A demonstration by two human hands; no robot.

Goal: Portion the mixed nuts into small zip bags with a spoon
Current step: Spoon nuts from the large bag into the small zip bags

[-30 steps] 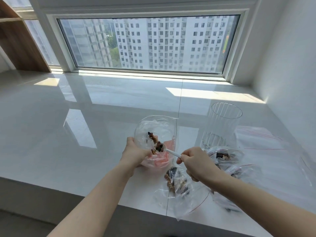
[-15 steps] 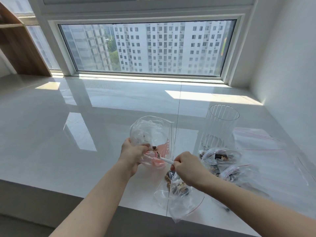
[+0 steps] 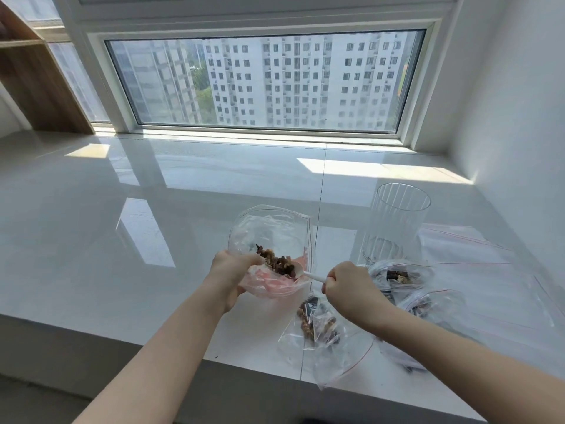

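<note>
Mixed nuts (image 3: pixel 276 261) are piled on a white spoon (image 3: pixel 301 272) right at the mouth of a big clear bag (image 3: pixel 272 228), so that's where the action is. Right hand (image 3: pixel 348 289) is fisted around the spoon handle, with the bowl of the spoon pointing left into the bag. Left hand (image 3: pixel 234 273) is gripping the bag's crumpled lower part, where the plastic looks pinkish, and holding it up off the counter (image 3: pixel 122 240) with the opening facing the camera.

Just below the hands, near the counter's front edge, a small zip bag (image 3: pixel 318 325) with nuts in it lies flat. Two more filled zip bags (image 3: pixel 400 275) sit to the right of the right hand, one behind the other. A clear ribbed glass (image 3: pixel 397 221) stands upright behind those, and some flat zip bags (image 3: pixel 477 255) with red zip lines are spread out to the right of the glass. Sun patches fall on the glossy white counter under the window (image 3: pixel 266 81).
</note>
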